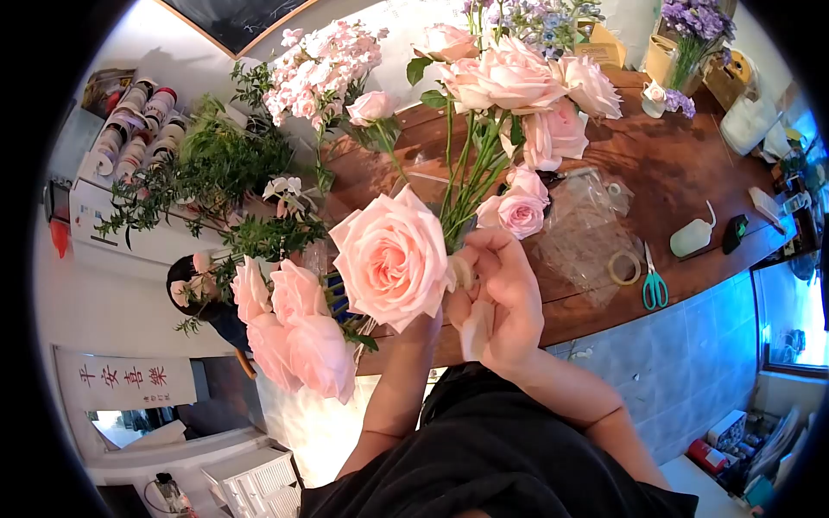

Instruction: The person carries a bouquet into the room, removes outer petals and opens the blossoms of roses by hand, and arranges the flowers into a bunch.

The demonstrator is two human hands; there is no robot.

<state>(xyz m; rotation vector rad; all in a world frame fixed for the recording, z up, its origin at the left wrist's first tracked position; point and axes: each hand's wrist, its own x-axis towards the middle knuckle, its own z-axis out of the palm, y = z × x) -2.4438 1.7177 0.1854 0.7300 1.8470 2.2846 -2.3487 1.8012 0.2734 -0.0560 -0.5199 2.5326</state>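
Observation:
A large pink rose (393, 259) is in front of me at the centre, and its bloom covers most of my left hand (420, 332), whose fingers are hidden. Beside the bloom, my right hand (509, 298) has its fingers bent together at the rose's edge, with a pale petal-like piece (476, 331) between them. Behind my hands rise green stems (466, 177) topped by a cluster of pink roses (518, 78). More pink roses (302, 332) hang at the lower left of the large bloom.
On the wooden table (691, 190) lie teal-handled scissors (654, 289), a tape roll (623, 268), clear wrapping (587, 224) and a white bottle (692, 236). Greenery (216, 164) fills the left side. A person's dark-haired head (183, 281) shows behind the left flowers.

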